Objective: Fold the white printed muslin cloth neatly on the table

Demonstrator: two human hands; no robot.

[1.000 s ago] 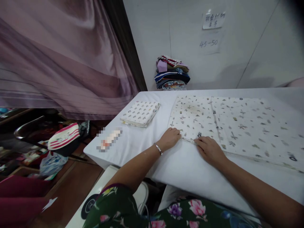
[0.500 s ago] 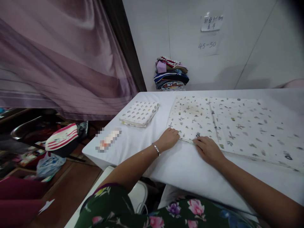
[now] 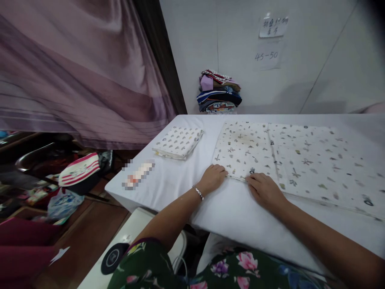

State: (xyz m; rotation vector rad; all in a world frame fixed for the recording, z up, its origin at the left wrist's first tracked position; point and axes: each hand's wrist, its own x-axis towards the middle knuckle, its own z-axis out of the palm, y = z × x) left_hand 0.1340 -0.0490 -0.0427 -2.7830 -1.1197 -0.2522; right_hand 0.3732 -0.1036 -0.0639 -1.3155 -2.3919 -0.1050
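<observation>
A long white cloth with small grey-green prints lies flat in folded layers, a crease running across it left of its middle. At its near left corner, my left hand, with a silver bracelet at the wrist, has its fingers closed on the edge. A short way to the right, my right hand pinches the same near edge between thumb and fingers. The thumb of my left hand is mostly hidden. Left of the long cloth rests a small folded cloth with grey prints, touched by neither hand.
Both cloths lie on a white-covered table. A blurred-out item sits near its left edge. Behind it, a stack of folded fabrics stands against the wall. A mauve curtain hangs at left, above a chair holding a striped cap.
The view has shifted slightly, bringing a round black object on the white surface at lower left into sight. Both hands stay at the cloth's near edge, with hardly any movement.
</observation>
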